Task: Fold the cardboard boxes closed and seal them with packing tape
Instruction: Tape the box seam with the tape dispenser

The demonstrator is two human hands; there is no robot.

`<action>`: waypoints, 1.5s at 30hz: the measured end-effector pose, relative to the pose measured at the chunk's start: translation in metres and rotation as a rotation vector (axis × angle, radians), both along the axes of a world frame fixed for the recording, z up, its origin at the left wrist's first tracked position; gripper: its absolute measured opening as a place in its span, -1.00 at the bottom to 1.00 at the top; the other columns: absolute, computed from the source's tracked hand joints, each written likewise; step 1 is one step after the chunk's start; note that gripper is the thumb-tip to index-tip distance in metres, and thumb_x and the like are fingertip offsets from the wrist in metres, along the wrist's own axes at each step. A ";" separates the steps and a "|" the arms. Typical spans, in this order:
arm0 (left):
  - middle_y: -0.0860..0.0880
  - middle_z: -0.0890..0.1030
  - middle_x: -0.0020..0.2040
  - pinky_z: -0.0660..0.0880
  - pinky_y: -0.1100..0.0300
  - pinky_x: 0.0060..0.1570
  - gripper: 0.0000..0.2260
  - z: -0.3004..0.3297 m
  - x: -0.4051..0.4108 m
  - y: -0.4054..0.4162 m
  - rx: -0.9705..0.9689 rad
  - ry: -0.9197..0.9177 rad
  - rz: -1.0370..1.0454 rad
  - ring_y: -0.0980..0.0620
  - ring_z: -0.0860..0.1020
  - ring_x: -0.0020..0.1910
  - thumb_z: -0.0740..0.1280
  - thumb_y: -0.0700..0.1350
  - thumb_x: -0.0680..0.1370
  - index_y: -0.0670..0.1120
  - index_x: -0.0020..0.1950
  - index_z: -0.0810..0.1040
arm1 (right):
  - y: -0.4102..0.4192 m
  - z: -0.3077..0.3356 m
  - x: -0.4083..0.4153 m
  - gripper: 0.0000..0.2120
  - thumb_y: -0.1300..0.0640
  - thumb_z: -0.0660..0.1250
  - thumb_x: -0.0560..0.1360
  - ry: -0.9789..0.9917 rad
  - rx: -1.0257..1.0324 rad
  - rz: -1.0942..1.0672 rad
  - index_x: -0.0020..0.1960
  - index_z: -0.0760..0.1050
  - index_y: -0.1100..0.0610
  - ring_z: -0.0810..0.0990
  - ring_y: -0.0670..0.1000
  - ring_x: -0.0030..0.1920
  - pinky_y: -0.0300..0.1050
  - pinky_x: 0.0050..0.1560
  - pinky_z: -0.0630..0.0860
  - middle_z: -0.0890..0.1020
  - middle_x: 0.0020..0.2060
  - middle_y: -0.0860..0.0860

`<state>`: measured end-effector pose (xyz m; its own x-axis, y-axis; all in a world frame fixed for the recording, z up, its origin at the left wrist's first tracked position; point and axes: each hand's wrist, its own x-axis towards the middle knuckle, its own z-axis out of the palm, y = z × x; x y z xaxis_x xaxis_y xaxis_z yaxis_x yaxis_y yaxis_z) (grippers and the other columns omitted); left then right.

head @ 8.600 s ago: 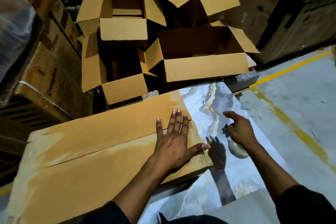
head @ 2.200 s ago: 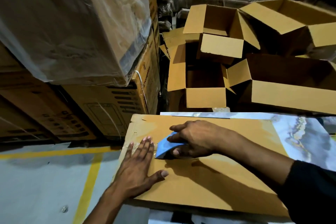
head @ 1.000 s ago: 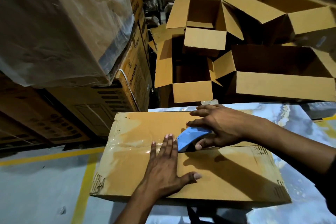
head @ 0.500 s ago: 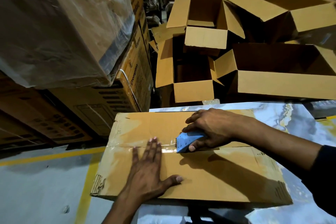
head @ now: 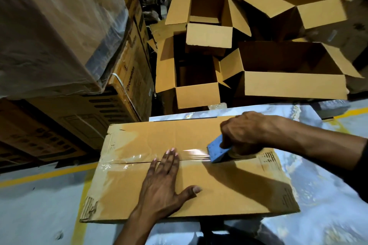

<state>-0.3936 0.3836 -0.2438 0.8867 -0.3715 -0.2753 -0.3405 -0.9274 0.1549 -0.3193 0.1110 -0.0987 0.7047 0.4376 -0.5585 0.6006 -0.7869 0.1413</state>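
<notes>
Since the flaps are only thin corrugated board, I'd guess this box (head: 189, 169) is light and a bit springy, so the top wants to pop up unless something flat sits on it. It lies on the marble-patterned table (head: 318, 195), its left end hanging past the table edge over the floor.

Going left to right: the left end is creased and a little torn at the corner, and the clear tape (head: 139, 158) shows as a shiny, wrinkly strip along the centre seam. Then comes the left hand (head: 165, 185), fingers straight and spread, palm flat on the near flap with its fingertips reaching the tape. Good spot, I think, because pressing right next to the seam keeps both flaps level.

Further right the tape looks glossy and taut up to the blue tape dispenser (head: 216, 150). The right hand (head: 245, 133) is curled around it, holding it down on the seam. The stretch of seam past it, near the printed right end, is bare.

Tape film is slippery and clingy, so I'd keep the dispenser low.

Behind the table sit open boxes (head: 288, 81), flaps up, unsealed.
</notes>
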 end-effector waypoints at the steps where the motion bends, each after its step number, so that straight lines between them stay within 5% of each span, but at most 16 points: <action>1: 0.09 -0.39 0.66 -0.32 0.01 0.61 0.10 0.000 0.000 -0.001 -0.004 -0.007 0.004 0.15 -0.40 0.62 -0.33 0.69 0.35 0.01 0.70 -0.30 | -0.014 0.001 -0.002 -0.62 -0.28 0.28 0.52 0.013 -0.020 -0.013 0.24 0.57 -0.13 0.66 0.06 -0.01 0.05 -0.07 0.66 0.62 0.04 -0.11; 6: 0.06 -0.29 0.68 -0.27 -0.03 0.61 0.10 -0.002 -0.002 -0.004 -0.044 -0.056 0.022 0.08 -0.30 0.66 -0.20 0.70 0.41 -0.04 0.72 -0.17 | -0.043 0.010 -0.009 -0.61 -0.30 0.25 0.48 0.044 -0.027 -0.051 0.25 0.54 -0.24 0.65 0.07 0.02 0.08 -0.01 0.64 0.60 0.06 -0.14; 9: 0.04 -0.41 0.65 -0.34 -0.11 0.60 0.13 0.003 -0.003 -0.013 0.032 -0.016 0.009 0.06 -0.42 0.63 -0.25 0.71 0.37 -0.04 0.69 -0.31 | -0.039 0.010 -0.014 -0.72 -0.25 0.27 0.54 -0.031 -0.051 0.077 0.15 0.55 -0.15 0.57 0.10 0.07 0.06 0.01 0.55 0.56 -0.02 -0.09; 11: 0.04 -0.46 0.64 -0.37 -0.16 0.59 0.12 0.008 -0.001 -0.026 0.039 -0.009 -0.020 0.07 -0.47 0.61 -0.25 0.71 0.37 -0.04 0.67 -0.37 | -0.041 0.013 -0.014 -0.60 -0.30 0.27 0.52 -0.041 -0.041 0.076 0.31 0.50 -0.21 0.51 0.14 0.26 0.17 0.16 0.53 0.58 0.20 -0.03; 13: 0.01 -0.46 0.64 -0.37 -0.19 0.59 0.12 0.011 0.004 -0.045 0.040 0.007 -0.062 0.06 -0.47 0.61 -0.24 0.71 0.38 -0.05 0.68 -0.37 | -0.045 0.018 -0.013 -0.31 -0.37 0.30 0.50 -0.011 0.000 0.029 0.58 0.25 -0.24 0.39 0.13 0.45 0.25 0.34 0.45 0.44 0.46 -0.01; 16: -0.05 -0.45 0.64 -0.35 -0.22 0.59 0.17 0.014 0.008 -0.082 0.047 0.029 -0.143 0.00 -0.44 0.63 -0.28 0.71 0.34 -0.09 0.68 -0.35 | -0.048 0.019 -0.012 -0.17 -0.42 0.30 0.49 -0.018 0.063 0.021 0.65 0.11 -0.18 0.32 0.10 0.52 0.22 0.40 0.42 0.35 0.54 -0.04; 22: -0.04 -0.43 0.65 -0.29 -0.08 0.63 0.10 0.007 -0.002 -0.112 -0.024 0.026 -0.228 0.05 -0.46 0.61 -0.21 0.68 0.43 -0.08 0.65 -0.41 | -0.050 0.013 -0.015 -0.32 -0.34 0.33 0.51 -0.001 0.155 0.036 0.56 0.34 -0.14 0.50 0.06 0.36 0.04 0.20 0.56 0.50 0.41 -0.09; 26: 0.06 -0.47 0.63 -0.32 0.00 0.63 0.04 0.001 -0.001 -0.087 -0.026 0.001 -0.222 0.13 -0.47 0.60 -0.25 0.67 0.43 -0.01 0.65 -0.44 | -0.038 -0.001 -0.021 -0.65 -0.21 0.32 0.56 -0.022 0.158 0.105 0.26 0.58 -0.09 0.60 0.14 0.11 0.06 -0.06 0.62 0.58 0.19 0.00; 32: 0.09 -0.41 0.65 -0.29 0.03 0.63 0.04 0.000 0.001 -0.071 -0.036 -0.036 -0.214 0.16 -0.44 0.61 -0.15 0.67 0.46 0.01 0.67 -0.35 | -0.036 -0.013 -0.027 -0.83 -0.02 0.33 0.53 -0.113 0.191 0.078 0.04 0.61 0.01 0.62 0.15 -0.11 -0.02 -0.28 0.58 0.55 -0.09 0.02; 37: 0.14 -0.40 0.65 -0.28 0.06 0.63 0.03 0.004 0.000 -0.073 -0.019 -0.038 -0.194 0.21 -0.43 0.60 -0.17 0.68 0.44 0.06 0.68 -0.32 | -0.087 -0.010 -0.039 -0.96 0.06 0.32 0.49 -0.120 0.085 0.017 -0.13 0.50 0.01 0.64 0.17 -0.11 -0.06 -0.34 0.43 0.59 -0.08 0.00; 45: 0.07 -0.36 0.67 -0.24 -0.03 0.65 0.11 0.014 -0.003 -0.102 0.046 -0.046 -0.142 0.11 -0.37 0.64 -0.23 0.71 0.38 -0.01 0.71 -0.27 | -0.159 -0.017 -0.040 -0.78 -0.17 0.32 0.53 -0.049 0.232 -0.033 0.11 0.56 -0.11 0.61 0.09 -0.05 -0.06 -0.25 0.49 0.59 0.08 -0.14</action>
<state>-0.3968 0.2819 -0.2298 0.8382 -0.4822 -0.2550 -0.4745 -0.8751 0.0949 -0.3596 -0.0479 -0.1158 0.7446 0.5264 -0.4105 0.5710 -0.8208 -0.0170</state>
